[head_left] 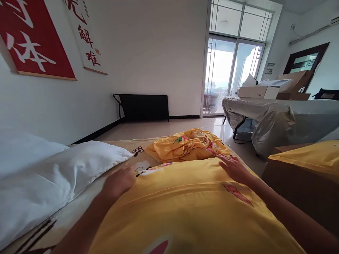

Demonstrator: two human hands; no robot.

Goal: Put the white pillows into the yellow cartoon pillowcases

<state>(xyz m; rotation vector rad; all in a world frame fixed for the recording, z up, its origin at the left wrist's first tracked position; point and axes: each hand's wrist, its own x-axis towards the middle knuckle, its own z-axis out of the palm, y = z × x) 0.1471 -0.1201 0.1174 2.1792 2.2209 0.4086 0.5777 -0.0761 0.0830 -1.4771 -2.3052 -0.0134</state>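
A plump yellow pillowcase (185,204), printed with red and pink shapes, lies in front of me, apparently with a pillow inside. A seam or fold crosses it near its far end. My left hand (120,181) is at its far left corner; the fingers are blurred, so their grip is unclear. On the far right corner rests my right hand (234,168), open, with fingers stretched out over the fabric. Just beyond is a crumpled heap of yellow printed cloth (188,144). All this is on a beige patterned bed cover (124,144).
White pillows (69,173) lie along the left side. At right, a brown box (299,190) bears more yellow cloth (312,155). A plastic-covered table (272,116) holds open cartons (259,91). A black folded panel (145,107) leans on the far wall, beside glass doors (222,70).
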